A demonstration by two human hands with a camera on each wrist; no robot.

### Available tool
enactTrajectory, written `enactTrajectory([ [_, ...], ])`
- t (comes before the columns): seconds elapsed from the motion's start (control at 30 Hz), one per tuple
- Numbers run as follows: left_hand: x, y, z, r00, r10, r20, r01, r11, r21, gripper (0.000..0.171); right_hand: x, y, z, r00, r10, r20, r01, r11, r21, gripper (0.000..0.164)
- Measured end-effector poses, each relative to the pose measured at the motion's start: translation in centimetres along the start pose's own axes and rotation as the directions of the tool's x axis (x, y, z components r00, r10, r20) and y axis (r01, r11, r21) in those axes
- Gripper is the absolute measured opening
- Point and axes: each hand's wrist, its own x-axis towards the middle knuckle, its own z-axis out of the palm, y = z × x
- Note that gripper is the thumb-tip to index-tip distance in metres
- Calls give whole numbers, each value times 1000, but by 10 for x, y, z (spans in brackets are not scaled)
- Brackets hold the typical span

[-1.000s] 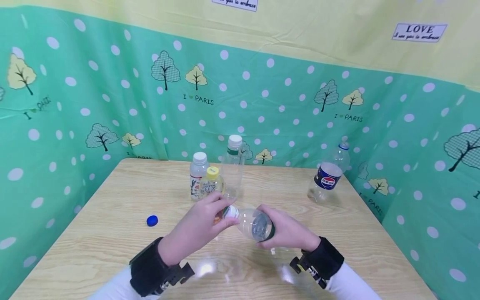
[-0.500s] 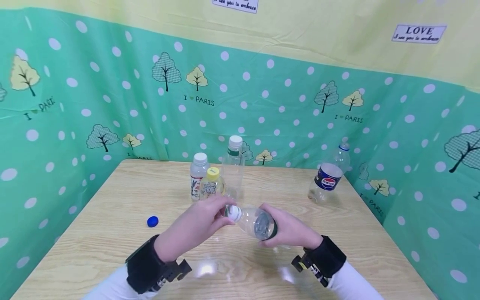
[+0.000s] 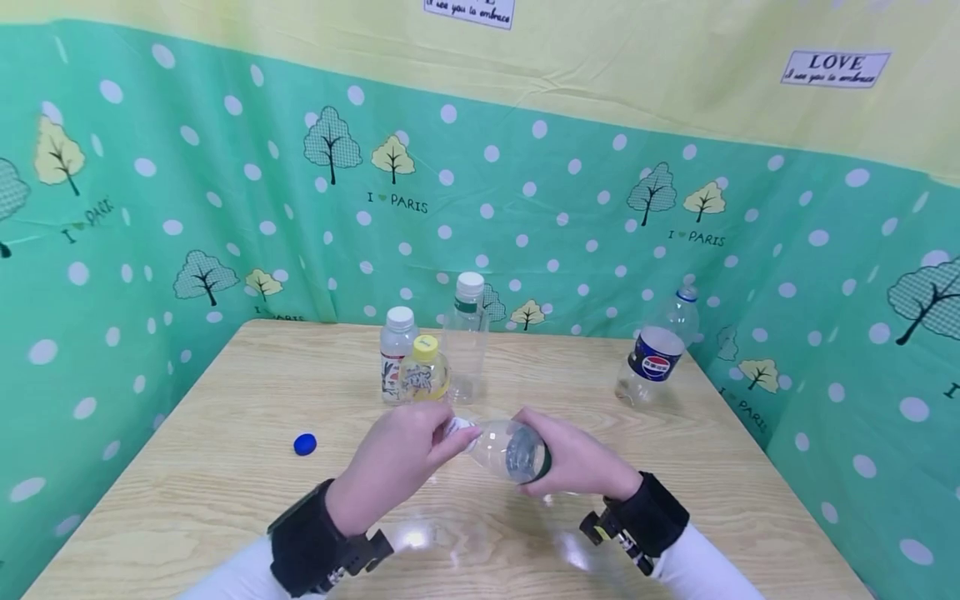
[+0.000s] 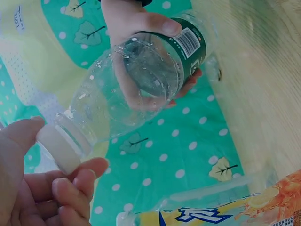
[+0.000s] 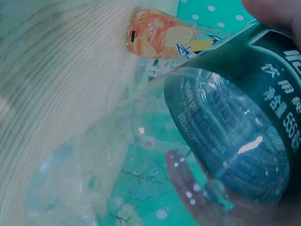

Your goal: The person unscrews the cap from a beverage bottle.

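Note:
Between both hands is a clear plastic bottle point(image 3: 498, 446) with a green label, tilted so its neck points left. My right hand point(image 3: 573, 458) grips it around the label near the base; in the left wrist view the thumb lies over the label's barcode point(image 4: 188, 42). The thumb and fingers of my left hand point(image 3: 405, 446) pinch the white cap point(image 4: 59, 148) at the neck. That cap sits on the bottle mouth and is mostly covered by fingers in the head view. Seen from the right wrist, the green label point(image 5: 263, 75) fills the right side.
Beyond the left hand stand a white-capped bottle point(image 3: 397, 350), a yellow-capped bottle point(image 3: 423, 375) and a tall clear bottle point(image 3: 465, 342). A Pepsi bottle point(image 3: 656, 354) stands at the back right. One loose blue cap point(image 3: 305, 443) lies left. Patterned cloth point(image 3: 525, 200) hangs behind the table.
My left hand drew back slightly half a second ago, then came forward again, its fingers now turned further around the cap. The right hand and bottle have barely moved.

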Motion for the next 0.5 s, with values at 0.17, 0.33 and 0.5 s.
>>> enactTrajectory([
  [0.17,-1,0,0,996,81,-37,-83,996,-36,35,1,1,3,1000,1,-14,-1,1000,-14,66],
  [0.33,0,-4,-7,977,211,-34,-214,970,-114,53,-1,-1,2,1000,14,-27,-13,999,41,67],
  [0.5,4,-7,-13,949,312,-36,-314,942,-113,46,-2,-1,-1,999,12,-36,-10,998,59,69],
])
